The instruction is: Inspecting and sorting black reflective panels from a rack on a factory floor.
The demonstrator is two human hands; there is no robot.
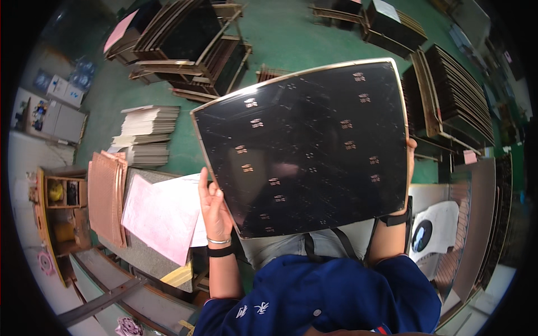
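Note:
A large glossy black panel (311,151) with thin pale edges is held up, tilted, in front of my body. Small copper-coloured marks are scattered over its face in rows. My left hand (213,204) grips the panel's lower left edge; its index finger points up along that edge, and part of the hand is behind the panel. On the opposite side my right hand (412,150) has hold of the right edge. Only some of its fingers show past the edge, the rest being hidden by the panel.
Pink and white sheets (159,215) lie on a table at my left, beside brown boards (106,196). Stacked pale sheets (148,131) stand farther off. Wooden racks of dark panels (185,39) are at the far left, with another rack (454,92) at the right.

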